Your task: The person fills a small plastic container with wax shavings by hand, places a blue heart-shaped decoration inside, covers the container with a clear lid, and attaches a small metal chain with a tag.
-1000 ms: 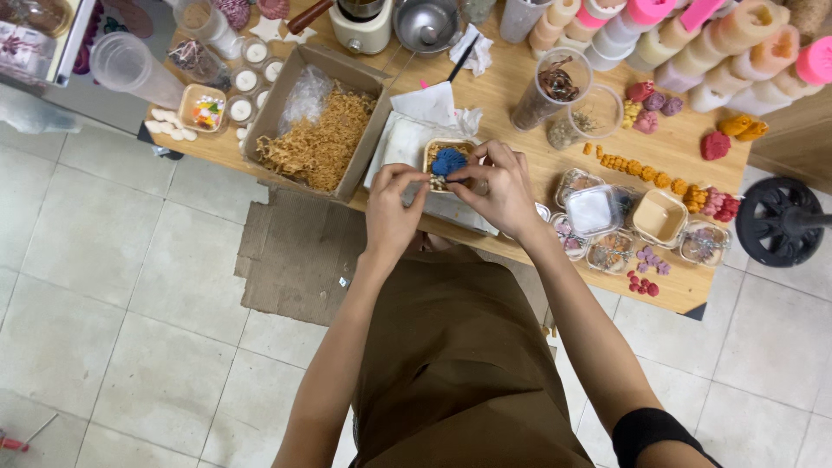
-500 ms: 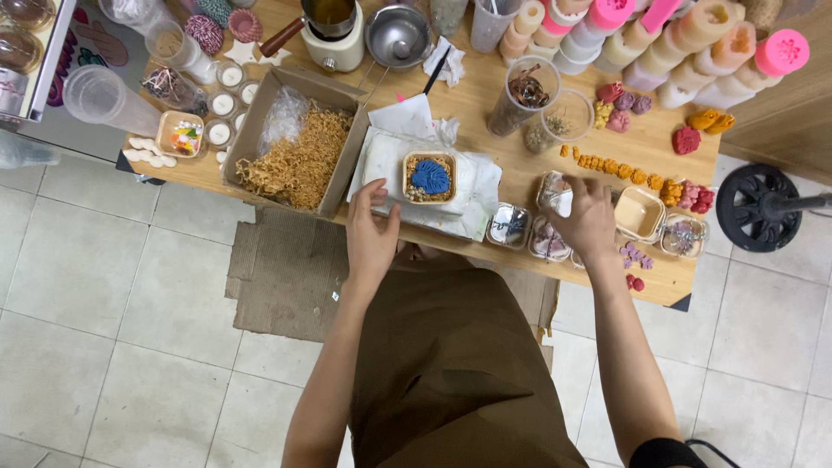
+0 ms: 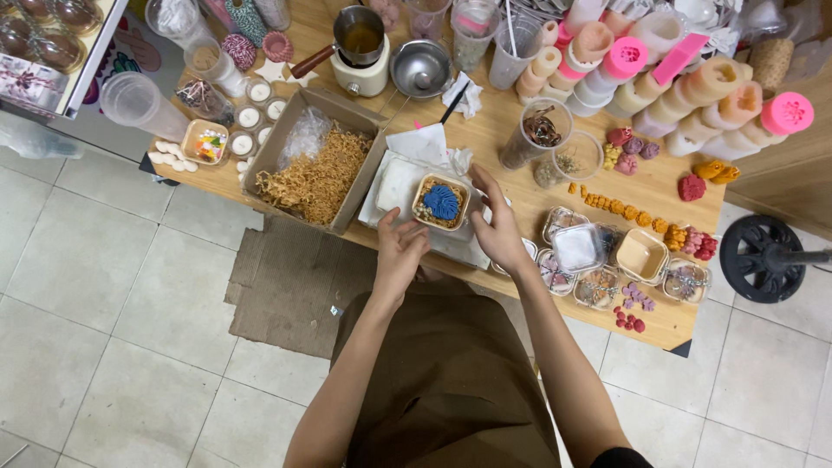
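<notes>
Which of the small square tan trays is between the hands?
The tray with the blue flower, on the white cloth, left hand and right hand flanking it. The empty tan tray sits far right among clear boxes.

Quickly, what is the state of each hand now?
Left hand: open, fingertips touching the small square box.
Right hand: open, against the box's right side.

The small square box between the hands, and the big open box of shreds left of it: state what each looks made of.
Small square box: seemingly thin kraft card, matte tan rim, holding a blue ridged shape, possibly wax. Big open box: brown corrugated cardboard, dull, flaps folded out; its shreds look like dry wood wool or paper.
</notes>
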